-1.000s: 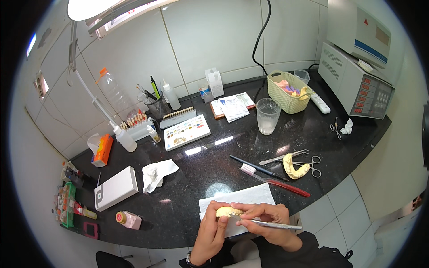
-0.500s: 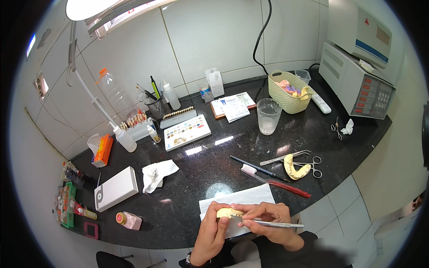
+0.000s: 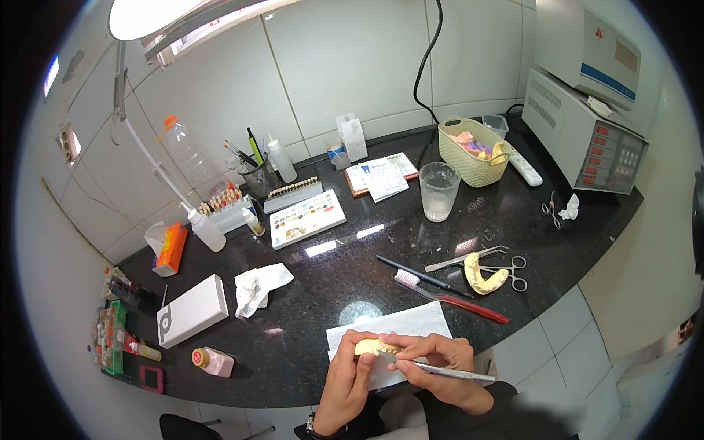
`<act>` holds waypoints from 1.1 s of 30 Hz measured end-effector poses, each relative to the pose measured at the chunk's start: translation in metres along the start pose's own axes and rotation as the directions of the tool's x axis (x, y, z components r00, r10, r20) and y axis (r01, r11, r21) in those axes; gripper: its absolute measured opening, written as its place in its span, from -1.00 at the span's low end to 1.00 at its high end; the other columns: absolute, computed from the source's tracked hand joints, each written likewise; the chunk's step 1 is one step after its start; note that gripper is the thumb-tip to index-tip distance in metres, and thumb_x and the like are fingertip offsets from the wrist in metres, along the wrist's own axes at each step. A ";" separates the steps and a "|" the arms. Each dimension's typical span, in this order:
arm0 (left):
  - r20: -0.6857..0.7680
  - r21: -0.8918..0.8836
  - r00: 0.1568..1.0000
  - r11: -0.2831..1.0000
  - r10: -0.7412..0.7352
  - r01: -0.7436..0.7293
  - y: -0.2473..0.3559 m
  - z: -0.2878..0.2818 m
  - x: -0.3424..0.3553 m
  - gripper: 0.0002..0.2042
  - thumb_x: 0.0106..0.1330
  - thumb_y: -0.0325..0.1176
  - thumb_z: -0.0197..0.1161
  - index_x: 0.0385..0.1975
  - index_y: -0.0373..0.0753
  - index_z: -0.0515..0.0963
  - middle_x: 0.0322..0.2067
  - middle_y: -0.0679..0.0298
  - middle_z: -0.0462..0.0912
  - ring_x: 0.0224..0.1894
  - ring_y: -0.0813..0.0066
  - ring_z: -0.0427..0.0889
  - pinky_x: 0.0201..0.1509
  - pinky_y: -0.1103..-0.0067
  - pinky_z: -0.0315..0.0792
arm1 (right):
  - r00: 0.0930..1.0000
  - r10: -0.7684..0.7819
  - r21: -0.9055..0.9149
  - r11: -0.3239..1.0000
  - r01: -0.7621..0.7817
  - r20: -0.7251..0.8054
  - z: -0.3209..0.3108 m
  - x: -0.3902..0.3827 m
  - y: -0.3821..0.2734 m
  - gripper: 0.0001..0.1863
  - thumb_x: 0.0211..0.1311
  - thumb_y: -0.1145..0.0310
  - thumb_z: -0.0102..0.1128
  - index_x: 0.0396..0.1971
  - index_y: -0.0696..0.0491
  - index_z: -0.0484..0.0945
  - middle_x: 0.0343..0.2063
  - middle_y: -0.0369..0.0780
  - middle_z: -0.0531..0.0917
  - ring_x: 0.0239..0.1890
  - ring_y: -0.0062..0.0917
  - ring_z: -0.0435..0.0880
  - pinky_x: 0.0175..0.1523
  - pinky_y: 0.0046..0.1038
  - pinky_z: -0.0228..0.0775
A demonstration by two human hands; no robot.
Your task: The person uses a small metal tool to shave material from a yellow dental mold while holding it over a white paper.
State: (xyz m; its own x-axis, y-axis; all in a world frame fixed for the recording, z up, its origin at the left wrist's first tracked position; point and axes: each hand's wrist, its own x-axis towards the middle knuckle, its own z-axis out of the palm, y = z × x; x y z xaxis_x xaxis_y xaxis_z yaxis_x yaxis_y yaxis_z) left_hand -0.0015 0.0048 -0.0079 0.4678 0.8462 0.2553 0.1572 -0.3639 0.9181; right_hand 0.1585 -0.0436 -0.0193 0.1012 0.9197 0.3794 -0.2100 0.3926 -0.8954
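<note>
Between my fingers, above a white paper sheet (image 3: 425, 317), is a pale yellow plaster dental model (image 3: 367, 347). My left hand (image 3: 348, 381) is closed around its left side, thumb in front. My right hand (image 3: 444, 363) grips a slim metal carving knife (image 3: 458, 372) like a pen, its blade tip touching the model's tooth edge, and the right fingertips also rest against the model. Where blade meets plaster is too small to make out fully. A second, horseshoe-shaped dental model (image 3: 484, 276) lies on the black counter to the right, over a pair of scissor-handled forceps (image 3: 518, 273).
Right of the paper lie a red toothbrush (image 3: 469, 306), a dark brush (image 3: 418, 275) and tweezers (image 3: 462, 259). A glass of cloudy water (image 3: 439, 194) and a green basket (image 3: 469, 161) stand behind. At left are a white box (image 3: 194, 312), crumpled tissue (image 3: 260, 286) and pink bottle (image 3: 214, 362).
The handle end of the carving knife has tipped slightly downward. My right hand has turned a little with it, while my left hand keeps its hold on the model.
</note>
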 end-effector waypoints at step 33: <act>0.004 -0.001 1.000 1.000 -0.012 0.012 0.001 0.000 0.000 -0.77 0.44 -0.29 -0.10 -0.13 -0.34 0.34 -0.35 0.14 0.39 -0.34 0.35 0.46 -0.22 0.54 0.33 | 0.995 0.077 0.059 0.995 -0.081 0.067 -0.005 0.001 -0.001 -0.88 0.16 0.55 0.19 -0.29 0.18 0.57 -0.01 0.06 0.54 -0.13 -0.48 0.64 -0.05 -0.53 0.50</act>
State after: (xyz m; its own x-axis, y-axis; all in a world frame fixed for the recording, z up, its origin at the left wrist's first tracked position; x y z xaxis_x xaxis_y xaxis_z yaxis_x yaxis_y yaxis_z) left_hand -0.0013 0.0049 -0.0071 0.4696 0.8488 0.2429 0.1621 -0.3533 0.9214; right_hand 0.1637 -0.0433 -0.0197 0.0189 0.9459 0.3239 -0.2749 0.3164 -0.9079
